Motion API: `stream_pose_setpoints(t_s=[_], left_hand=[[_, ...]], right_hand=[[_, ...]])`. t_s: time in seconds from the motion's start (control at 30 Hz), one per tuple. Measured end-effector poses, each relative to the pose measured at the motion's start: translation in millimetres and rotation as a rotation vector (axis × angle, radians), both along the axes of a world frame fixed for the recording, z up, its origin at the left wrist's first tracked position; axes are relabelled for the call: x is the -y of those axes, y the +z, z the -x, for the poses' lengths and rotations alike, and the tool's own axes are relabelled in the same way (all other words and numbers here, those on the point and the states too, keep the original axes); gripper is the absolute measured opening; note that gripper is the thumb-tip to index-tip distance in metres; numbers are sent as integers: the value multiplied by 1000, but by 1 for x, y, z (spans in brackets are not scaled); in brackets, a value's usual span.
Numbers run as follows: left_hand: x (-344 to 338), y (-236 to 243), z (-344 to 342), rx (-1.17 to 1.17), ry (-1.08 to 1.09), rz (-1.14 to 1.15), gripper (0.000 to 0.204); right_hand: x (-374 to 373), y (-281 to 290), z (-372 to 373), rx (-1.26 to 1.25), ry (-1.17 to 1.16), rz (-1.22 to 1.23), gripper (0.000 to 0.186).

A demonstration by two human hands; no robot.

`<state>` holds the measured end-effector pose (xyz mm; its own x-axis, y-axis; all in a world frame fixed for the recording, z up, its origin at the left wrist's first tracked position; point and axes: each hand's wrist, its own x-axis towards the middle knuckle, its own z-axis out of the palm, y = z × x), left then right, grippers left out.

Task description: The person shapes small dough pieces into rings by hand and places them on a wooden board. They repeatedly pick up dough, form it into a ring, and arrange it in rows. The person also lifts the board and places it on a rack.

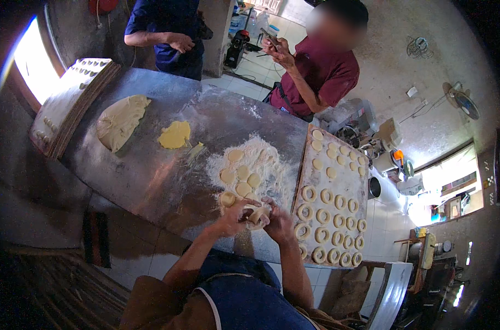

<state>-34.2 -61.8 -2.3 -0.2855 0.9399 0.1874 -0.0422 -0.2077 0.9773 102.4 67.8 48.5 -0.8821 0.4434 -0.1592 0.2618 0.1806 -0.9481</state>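
Note:
At the table's near edge, my left hand (236, 218) and my right hand (280, 224) close around a pale piece of dough (256, 218). Fingers of both hands grip its sides, and part of it is hidden by them. Just beyond my hands, several round dough discs (242, 173) lie on a patch of white flour (266, 159). One thicker dough round (227, 198) sits right beside my left hand. To my right, a floured board (338, 181) carries rows of dough rings in its nearer part and small discs in its farther part.
A large dough slab (120, 124) and a yellow lump (175, 135) lie on the metal table (151, 170). Stacked boards (76, 104) stand at its left end. Across the table are a person in maroon (329, 71) holding a phone and a person in dark blue (170, 33).

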Motion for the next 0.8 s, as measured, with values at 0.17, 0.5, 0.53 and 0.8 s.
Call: stream_pose_setpoints(t_s=[0.17, 0.5, 0.53, 0.8], left_hand=[[-14, -15, -20, 825, 164, -59, 32], [-72, -39, -40, 18, 721, -105, 18], [-82, -63, -42, 541, 656, -31, 23], [-109, -79, -71, 598, 554, -60, 27]], right_hand=[[-2, -72, 7, -103, -504, 398, 30], [-2, -42, 17, 0, -591, -9, 64], [-3, -39, 13, -7, -560, -37, 61], [-21, -12, -18, 34, -634, 48, 57]])
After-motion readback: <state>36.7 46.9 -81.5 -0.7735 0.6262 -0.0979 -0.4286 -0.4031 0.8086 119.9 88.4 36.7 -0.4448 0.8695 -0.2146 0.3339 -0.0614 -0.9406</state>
